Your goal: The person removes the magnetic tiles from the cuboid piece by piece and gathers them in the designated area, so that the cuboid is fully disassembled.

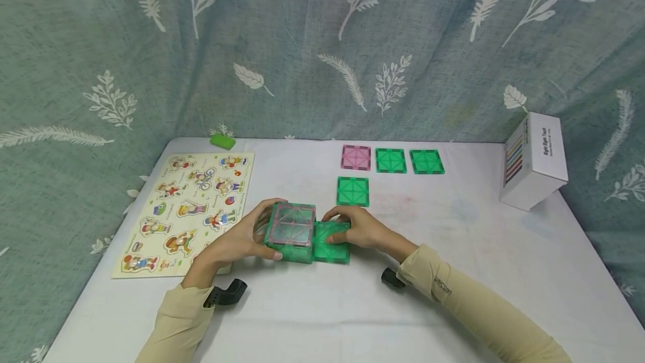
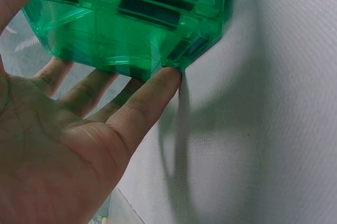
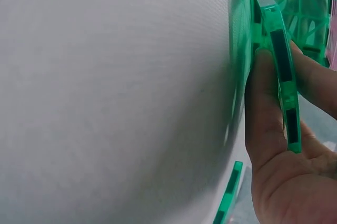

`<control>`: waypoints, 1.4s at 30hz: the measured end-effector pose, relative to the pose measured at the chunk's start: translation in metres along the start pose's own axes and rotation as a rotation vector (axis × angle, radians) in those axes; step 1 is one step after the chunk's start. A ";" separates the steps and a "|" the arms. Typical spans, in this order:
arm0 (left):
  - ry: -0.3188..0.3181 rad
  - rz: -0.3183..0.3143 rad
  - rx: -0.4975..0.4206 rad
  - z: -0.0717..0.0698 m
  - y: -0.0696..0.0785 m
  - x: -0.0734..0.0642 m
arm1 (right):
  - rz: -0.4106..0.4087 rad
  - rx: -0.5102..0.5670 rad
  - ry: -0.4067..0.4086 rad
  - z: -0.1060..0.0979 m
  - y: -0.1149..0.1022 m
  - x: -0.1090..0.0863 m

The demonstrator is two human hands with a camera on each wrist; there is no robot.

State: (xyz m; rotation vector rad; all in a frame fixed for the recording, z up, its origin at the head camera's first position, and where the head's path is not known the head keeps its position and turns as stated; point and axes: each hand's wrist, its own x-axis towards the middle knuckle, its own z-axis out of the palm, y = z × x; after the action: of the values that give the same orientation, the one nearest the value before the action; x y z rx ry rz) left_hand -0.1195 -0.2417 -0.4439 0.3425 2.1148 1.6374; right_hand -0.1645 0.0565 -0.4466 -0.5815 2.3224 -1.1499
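Observation:
A box-shaped stack of clear green magnetic tiles (image 1: 289, 253) with a pink-framed top stands on the table in the head view. My left hand (image 1: 247, 238) holds it from the left, thumb at the front lower corner and fingers behind. Up close in the left wrist view, dark magnet strips line the edges of the green tile box (image 2: 105, 45). My right hand (image 1: 364, 228) pinches a green square magnetic tile (image 1: 330, 252) right beside the box. In the right wrist view, that green tile (image 3: 285, 71) stands tilted between thumb and fingers, one end at the box.
Beyond the hands lie a pink tile (image 1: 356, 157) and green tiles (image 1: 391, 161), one of them (image 1: 353, 191) nearer. A picture puzzle board (image 1: 249, 172) is at left, with a green block (image 1: 222, 142) behind it. At far right stands a white box (image 1: 541, 164).

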 end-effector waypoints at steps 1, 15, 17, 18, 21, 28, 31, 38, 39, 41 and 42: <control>0.000 0.001 0.001 0.000 0.000 0.000 | 0.000 0.000 0.001 0.000 0.000 0.000; 0.008 -0.014 0.001 0.002 0.002 -0.002 | -0.028 0.047 -0.032 -0.004 0.007 -0.010; 0.006 -0.017 0.003 0.003 0.002 -0.002 | -0.028 0.066 -0.046 -0.007 0.008 -0.012; 0.005 -0.019 0.004 0.003 0.002 -0.002 | -0.027 0.078 -0.054 -0.008 0.010 -0.013; 0.003 -0.021 0.009 0.003 0.003 -0.002 | -0.010 0.108 -0.066 -0.014 0.013 -0.017; 0.009 -0.015 0.003 0.003 0.004 -0.002 | 0.032 0.171 -0.048 -0.030 0.020 -0.022; 0.002 -0.012 0.004 0.003 0.004 -0.002 | 0.058 0.200 -0.023 -0.037 0.023 -0.023; -0.003 -0.010 0.004 0.001 0.002 -0.002 | 0.091 0.223 0.064 -0.052 0.035 -0.027; -0.002 -0.012 0.006 0.001 0.002 -0.002 | 0.091 0.224 0.078 -0.054 0.037 -0.027; 0.004 -0.017 0.007 0.001 0.001 -0.001 | 0.104 0.227 0.104 -0.059 0.039 -0.029; 0.007 -0.020 0.009 0.002 0.001 -0.001 | 0.114 0.229 0.117 -0.061 0.040 -0.030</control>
State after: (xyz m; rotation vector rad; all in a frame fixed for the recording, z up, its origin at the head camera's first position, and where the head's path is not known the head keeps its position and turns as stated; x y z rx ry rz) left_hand -0.1177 -0.2404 -0.4429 0.3178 2.1246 1.6208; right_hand -0.1831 0.1329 -0.4403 -0.3017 2.2435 -1.4030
